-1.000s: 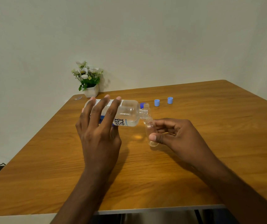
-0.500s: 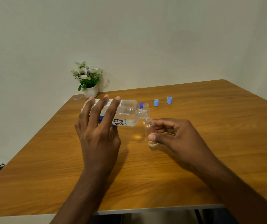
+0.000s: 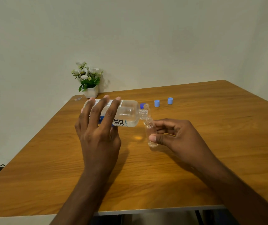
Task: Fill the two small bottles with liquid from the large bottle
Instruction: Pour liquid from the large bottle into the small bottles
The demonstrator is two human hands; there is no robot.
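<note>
My left hand (image 3: 99, 132) holds the large clear bottle (image 3: 126, 113) tipped on its side, neck pointing right. Its mouth meets the top of a small clear bottle (image 3: 150, 132), which my right hand (image 3: 177, 135) grips between thumb and fingers, tilted just above the table. A little liquid lies at the small bottle's bottom. A second small clear bottle (image 3: 146, 107) stands upright just behind the large bottle's neck. A dark blue cap (image 3: 141, 105) peeks out beside it.
Two light blue caps (image 3: 157, 103) (image 3: 170, 100) stand on the wooden table (image 3: 211, 143) behind my right hand. A white pot of flowers (image 3: 89, 82) sits at the far left corner by the wall. A small shiny scrap (image 3: 77, 99) lies near it.
Almost nothing has moved; both hands keep the same pouring pose, the large bottle's neck staying at the small bottle's mouth.
</note>
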